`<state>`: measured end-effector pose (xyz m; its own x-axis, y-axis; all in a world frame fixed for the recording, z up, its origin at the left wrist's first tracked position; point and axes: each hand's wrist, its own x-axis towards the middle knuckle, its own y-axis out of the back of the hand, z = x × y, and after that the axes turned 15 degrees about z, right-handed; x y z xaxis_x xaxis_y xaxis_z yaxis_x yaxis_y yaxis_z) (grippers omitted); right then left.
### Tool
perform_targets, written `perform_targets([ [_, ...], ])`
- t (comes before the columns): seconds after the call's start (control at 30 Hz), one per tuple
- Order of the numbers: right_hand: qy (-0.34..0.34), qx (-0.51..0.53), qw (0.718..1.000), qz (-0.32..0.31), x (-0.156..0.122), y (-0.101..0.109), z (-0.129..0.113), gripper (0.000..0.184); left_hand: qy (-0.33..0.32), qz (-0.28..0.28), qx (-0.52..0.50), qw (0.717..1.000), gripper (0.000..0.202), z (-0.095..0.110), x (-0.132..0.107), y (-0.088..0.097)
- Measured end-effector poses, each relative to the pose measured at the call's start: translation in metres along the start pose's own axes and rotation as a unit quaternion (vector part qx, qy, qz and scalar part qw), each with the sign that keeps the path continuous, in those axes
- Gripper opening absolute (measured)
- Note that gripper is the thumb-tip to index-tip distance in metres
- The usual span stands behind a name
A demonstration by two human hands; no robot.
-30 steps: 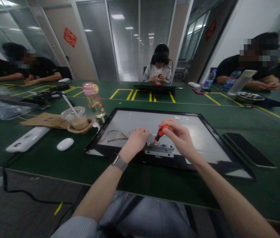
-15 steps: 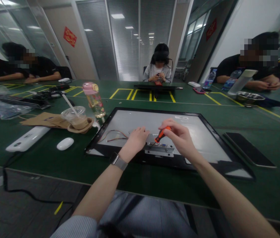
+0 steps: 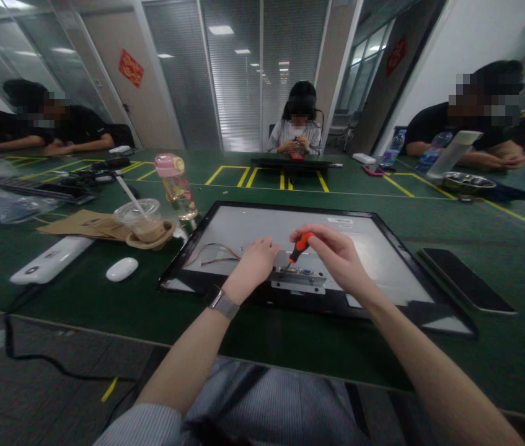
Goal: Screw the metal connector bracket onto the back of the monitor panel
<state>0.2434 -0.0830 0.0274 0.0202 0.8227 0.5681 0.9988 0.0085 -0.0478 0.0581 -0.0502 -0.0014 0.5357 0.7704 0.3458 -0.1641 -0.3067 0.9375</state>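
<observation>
A black-framed monitor (image 3: pixel 383 244) lies face down on the green table (image 3: pixel 104 303), its grey metal back up. My right hand (image 3: pixel 336 255) is closed on a small orange-and-black screwdriver (image 3: pixel 300 244), tip down at a metal connector bracket (image 3: pixel 299 280) near the panel's front edge. My left hand (image 3: pixel 255 263) rests with bent fingers on the panel just left of the bracket, a watch on its wrist. Thin coloured wires (image 3: pixel 213 254) lie on the panel to the left.
Left of the monitor sit a white mouse (image 3: pixel 121 269), a white remote-like bar (image 3: pixel 51 260), a plastic cup with a straw (image 3: pixel 144 220) and a pink-lidded bottle (image 3: pixel 176 186). A black phone (image 3: pixel 464 279) lies to the right. Other people sit around the table.
My right hand has twisted the screwdriver, the handle tipping slightly and coming back upright. My left hand has stayed on the panel.
</observation>
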Motion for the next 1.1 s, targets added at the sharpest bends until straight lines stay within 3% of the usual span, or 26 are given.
perform_targets([
  [0.13,0.052,-0.028,0.997,0.039,0.000,-0.003,-0.002,0.008,0.007,-0.013,0.007,1.000,0.032,0.001,0.000,0.004],
  [0.3,0.072,-0.053,0.995,0.054,-0.001,-0.004,-0.006,0.012,0.002,-0.009,0.009,1.000,0.034,0.001,0.000,0.004],
  [0.53,0.005,-0.001,1.000,0.030,0.000,0.002,0.002,0.021,0.000,0.001,0.005,1.000,0.034,-0.001,0.001,-0.001],
  [0.77,-0.019,0.041,0.999,-0.001,0.000,0.003,0.006,0.008,0.005,0.010,0.001,1.000,0.032,0.000,-0.001,0.001],
  [0.93,-0.052,0.046,0.997,-0.024,-0.002,0.002,0.005,0.022,0.003,0.015,-0.005,1.000,0.032,-0.001,0.000,-0.003],
  [1.1,-0.048,0.049,0.997,-0.029,-0.001,0.002,0.005,0.021,0.005,0.014,-0.013,1.000,0.034,-0.002,0.000,-0.007],
])
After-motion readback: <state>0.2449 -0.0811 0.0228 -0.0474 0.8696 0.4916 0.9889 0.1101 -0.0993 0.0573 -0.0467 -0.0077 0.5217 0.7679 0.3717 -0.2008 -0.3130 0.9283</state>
